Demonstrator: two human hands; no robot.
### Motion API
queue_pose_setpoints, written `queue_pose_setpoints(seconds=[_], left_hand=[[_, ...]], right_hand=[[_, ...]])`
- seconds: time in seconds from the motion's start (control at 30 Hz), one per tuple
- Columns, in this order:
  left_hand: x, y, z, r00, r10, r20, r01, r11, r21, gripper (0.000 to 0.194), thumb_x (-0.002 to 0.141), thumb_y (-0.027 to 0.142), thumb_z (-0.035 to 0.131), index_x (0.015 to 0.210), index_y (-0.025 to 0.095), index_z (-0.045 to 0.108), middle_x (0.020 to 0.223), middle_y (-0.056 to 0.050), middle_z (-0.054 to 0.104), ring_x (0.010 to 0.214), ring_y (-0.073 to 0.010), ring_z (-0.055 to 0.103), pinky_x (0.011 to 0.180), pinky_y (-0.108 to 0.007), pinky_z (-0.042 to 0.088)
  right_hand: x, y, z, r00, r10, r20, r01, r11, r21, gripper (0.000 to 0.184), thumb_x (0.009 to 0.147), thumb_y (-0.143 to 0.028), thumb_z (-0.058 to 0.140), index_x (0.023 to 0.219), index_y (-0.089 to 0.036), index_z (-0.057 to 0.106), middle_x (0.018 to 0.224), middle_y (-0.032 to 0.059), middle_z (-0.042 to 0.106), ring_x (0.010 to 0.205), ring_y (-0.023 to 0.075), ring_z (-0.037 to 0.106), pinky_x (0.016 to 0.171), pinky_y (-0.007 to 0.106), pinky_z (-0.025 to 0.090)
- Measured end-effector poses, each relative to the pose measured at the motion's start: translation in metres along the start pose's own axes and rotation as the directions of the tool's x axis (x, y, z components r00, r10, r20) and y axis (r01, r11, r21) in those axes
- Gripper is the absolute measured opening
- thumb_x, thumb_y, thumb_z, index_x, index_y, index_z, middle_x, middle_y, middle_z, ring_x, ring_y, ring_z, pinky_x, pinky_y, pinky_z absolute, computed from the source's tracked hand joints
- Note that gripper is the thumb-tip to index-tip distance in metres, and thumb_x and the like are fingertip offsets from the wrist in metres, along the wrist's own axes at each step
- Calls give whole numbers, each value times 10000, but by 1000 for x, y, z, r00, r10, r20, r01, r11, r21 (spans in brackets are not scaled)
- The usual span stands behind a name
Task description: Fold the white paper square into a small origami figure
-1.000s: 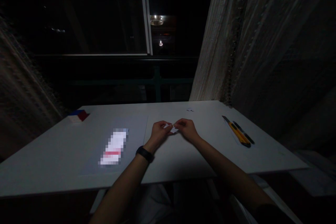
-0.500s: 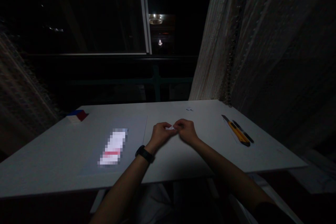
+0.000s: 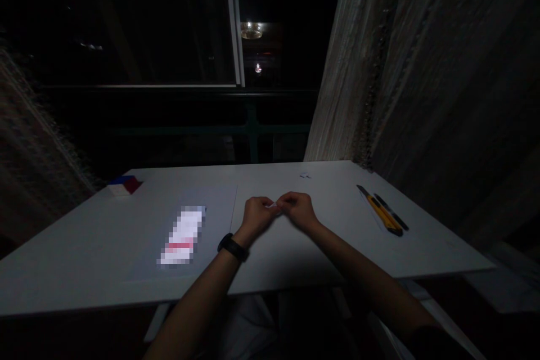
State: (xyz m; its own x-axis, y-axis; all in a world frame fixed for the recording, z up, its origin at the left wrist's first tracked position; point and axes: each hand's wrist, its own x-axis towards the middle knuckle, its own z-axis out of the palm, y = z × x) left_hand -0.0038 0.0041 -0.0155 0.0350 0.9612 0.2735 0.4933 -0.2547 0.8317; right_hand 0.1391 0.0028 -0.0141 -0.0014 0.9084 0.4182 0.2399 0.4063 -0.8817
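Observation:
Over the middle of the white table (image 3: 295, 270), my left hand (image 3: 256, 215) and my right hand (image 3: 299, 209) meet at the fingertips. Between them they pinch a small piece of white paper (image 3: 272, 205); most of it is hidden by the fingers. A dark watch (image 3: 233, 247) is on my left wrist. Left of my hands lies a sheet of paper (image 3: 221, 202) with a lit phone (image 3: 183, 235) on it, its screen blurred out.
At the right lie a yellow box cutter (image 3: 383, 214) with its blade out and a black pen (image 3: 390, 211). A red, white and blue cube (image 3: 124, 184) sits at the far left. Tiny scraps (image 3: 305, 176) lie near the back edge. Curtains (image 3: 337, 67) hang behind.
My fingers have shifted slightly around the small paper piece, and its visible part has tilted a little. Everything else on the table stays where it was.

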Motion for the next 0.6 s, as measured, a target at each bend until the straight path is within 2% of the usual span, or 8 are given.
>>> queue_pose_setpoints(seconds=[0.1, 0.37, 0.47, 0.6], left_hand=[[2, -2, 2, 998, -57, 7, 57, 997, -52, 377, 545, 468, 679, 645, 105, 686, 533, -30, 587, 513, -120, 483, 465, -220, 306], [1, -3, 5, 985, -152, 87, 172, 933, -316, 358, 502, 426, 734, 596, 98, 625, 496, -16, 555, 415, -72, 416, 407, -206, 272], [1, 0, 4, 982, -158, 103, 185, 908, -374, 327, 478, 387, 752, 560, 102, 613, 487, -13, 553, 429, -79, 442, 422, -209, 299], [1, 0, 4, 979, -159, 127, 197, 896, -398, 318, 459, 375, 762, 527, 103, 610, 482, -11, 552, 445, -84, 454, 437, -213, 316]], right_hand=[[3, 4, 0, 999, 28, 19, -29, 997, 76, 83, 608, -227, 620, 620, -151, 651, 596, 32, 653, 575, 163, 589, 572, 266, 460], [3, 6, 3, 999, 14, -46, -15, 1000, -13, 99, 620, -253, 619, 609, -155, 624, 578, 22, 631, 560, 151, 572, 556, 261, 449], [3, 5, 4, 999, 31, -44, -29, 998, 58, 118, 602, -264, 645, 624, -160, 596, 587, 19, 626, 568, 150, 578, 549, 258, 457], [4, 3, 3, 999, 45, -14, -41, 977, 208, 235, 561, -258, 680, 745, -170, 563, 553, -20, 602, 529, 139, 575, 534, 254, 459]])
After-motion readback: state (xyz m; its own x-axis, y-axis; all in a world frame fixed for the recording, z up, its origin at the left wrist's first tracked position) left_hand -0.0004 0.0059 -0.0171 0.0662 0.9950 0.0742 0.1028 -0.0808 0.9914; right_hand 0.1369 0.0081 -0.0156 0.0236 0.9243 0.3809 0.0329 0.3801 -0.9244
